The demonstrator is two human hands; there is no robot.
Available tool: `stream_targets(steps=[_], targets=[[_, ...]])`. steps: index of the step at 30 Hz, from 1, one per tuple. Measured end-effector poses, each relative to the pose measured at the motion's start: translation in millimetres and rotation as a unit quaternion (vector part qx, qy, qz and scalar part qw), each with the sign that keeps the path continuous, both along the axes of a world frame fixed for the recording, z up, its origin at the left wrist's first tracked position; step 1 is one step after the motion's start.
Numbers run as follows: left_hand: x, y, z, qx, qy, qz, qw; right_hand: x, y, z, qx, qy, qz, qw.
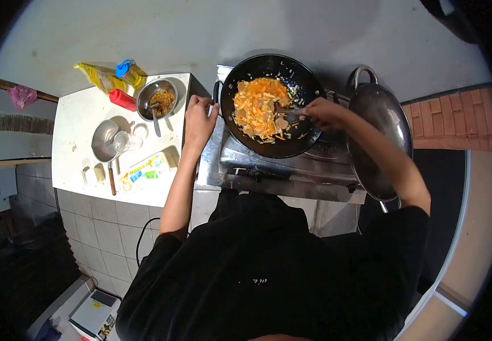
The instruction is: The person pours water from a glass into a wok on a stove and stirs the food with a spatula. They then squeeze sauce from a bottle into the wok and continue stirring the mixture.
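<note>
A black wok (274, 150) sits on the steel gas stove (240, 162). In it lies a mix of orange and pale shreds (260, 105) with several flat brown slices, and white bits cling to the far wall. My right hand (324, 113) is closed around the handle of a spatula (291, 111), its blade down among the food. At the wok's left side, my left hand (202, 118) has its fingers curled at the loop handle (217, 91); the fingertips are partly hidden.
Right of the wok leans a large metal lid or pan (377, 113). On the white table (70, 153) at left stand a bowl of brown food (162, 102) with a spoon, a red bottle (122, 100), an oil bottle (131, 73), a small saucepan (104, 141) and a clear cup (124, 142).
</note>
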State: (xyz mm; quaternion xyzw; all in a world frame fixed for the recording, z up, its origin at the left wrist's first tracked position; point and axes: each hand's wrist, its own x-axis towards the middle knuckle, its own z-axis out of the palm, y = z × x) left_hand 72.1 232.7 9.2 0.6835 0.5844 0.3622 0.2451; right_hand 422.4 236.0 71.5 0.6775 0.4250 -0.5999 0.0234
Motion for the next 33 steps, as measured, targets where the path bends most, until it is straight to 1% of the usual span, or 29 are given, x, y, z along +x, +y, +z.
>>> stream_targets(steps=[1, 2, 3, 4, 5, 6, 8, 10, 11, 13, 17, 18, 19, 20, 21, 23, 24, 26, 27, 29, 30, 32, 33], targets=[[-1.0, 0.3, -0.4, 0.000, 0.000, 0.002, 1.000, 2.0, -9.4, -5.4, 0.013, 0.062, -0.041, 0.997], [-1.7, 1.4, -0.8, 0.003, 0.002, -0.003, 1.000, 3.3, -14.6, -10.4, 0.042, 0.048, -0.022, 0.998], [-1.9, 2.3, -0.8, 0.006, 0.004, -0.009, 1.000, 3.0, -20.5, -9.7, 0.042, 0.048, -0.024, 0.998], [-1.8, 2.9, -0.4, 0.007, 0.005, -0.011, 1.000, 2.9, -26.6, -8.8, 0.281, -0.016, 0.115, 0.953], [-1.7, 3.3, -0.1, 0.002, 0.000, -0.012, 1.000, 3.1, -29.8, -7.9, 0.496, -0.080, 0.243, 0.830], [-1.9, 3.1, 0.0, -0.003, -0.003, -0.014, 1.000, -0.4, -29.0, 5.5, 0.496, -0.081, 0.239, 0.831], [-2.5, 2.8, -0.3, -0.005, 0.002, -0.017, 1.000, -11.5, -21.7, 55.6, 0.525, -0.198, 0.326, 0.761], [-4.3, 5.1, -1.8, -0.006, 0.019, -0.020, 1.000, -7.1, 4.8, 79.2, 0.489, -0.263, 0.374, 0.743], [-3.2, 5.2, -0.3, -0.006, 0.020, -0.021, 1.000, -8.6, 14.4, 89.1, 0.489, -0.263, 0.373, 0.743], [-2.1, 3.6, 3.1, -0.008, 0.016, -0.013, 1.000, -17.2, 34.1, 101.0, 0.562, -0.284, 0.375, 0.680], [2.1, 0.8, 7.5, -0.009, 0.021, -0.005, 1.000, -38.0, 78.4, 77.7, 0.564, -0.292, 0.386, 0.668], [3.7, -0.3, 10.0, -0.012, 0.018, 0.001, 1.000, -43.8, 82.0, 71.0, 0.528, -0.283, 0.415, 0.684], [4.4, -1.8, 10.5, -0.015, 0.015, 0.008, 1.000, -46.5, 82.5, 63.1, 0.491, -0.273, 0.444, 0.698], [3.3, -1.8, 8.4, -0.017, 0.016, 0.009, 1.000, -44.9, 75.6, 53.2, 0.496, -0.229, 0.456, 0.703], [2.2, -0.5, 5.5, -0.014, 0.015, 0.009, 1.000, -42.7, 65.8, 50.6, 0.489, -0.207, 0.486, 0.694], [4.0, -0.4, 4.6, -0.009, 0.012, 0.014, 1.000, -33.2, 47.8, 51.8, 0.485, -0.184, 0.506, 0.690], [4.8, -1.1, 7.1, -0.012, 0.010, 0.016, 1.000, -31.1, 40.5, 63.7, 0.485, -0.182, 0.510, 0.687], [5.2, -3.8, 9.8, -0.020, 0.010, 0.021, 1.000, -24.8, 30.3, 93.3, 0.435, -0.236, 0.451, 0.743], [4.3, -3.8, 7.8, -0.021, 0.011, 0.024, 0.999, -8.6, 32.3, 90.1, 0.436, -0.235, 0.453, 0.742], [4.4, -3.0, 1.8, -0.018, 0.011, 0.028, 0.999, 34.3, 36.8, 83.0, 0.548, -0.271, 0.363, 0.703], [4.3, -3.3, 0.5, -0.017, 0.012, 0.029, 0.999, 43.2, 33.8, 86.3, 0.549, -0.271, 0.363, 0.702], [3.0, -4.4, -0.3, -0.015, 0.007, 0.032, 0.999, 52.2, 18.4, 95.2, 0.496, -0.244, 0.277, 0.786], [2.2, -5.2, 0.3, -0.015, 0.009, 0.034, 0.999, 53.1, 2.8, 96.2, 0.510, -0.236, 0.226, 0.795]])
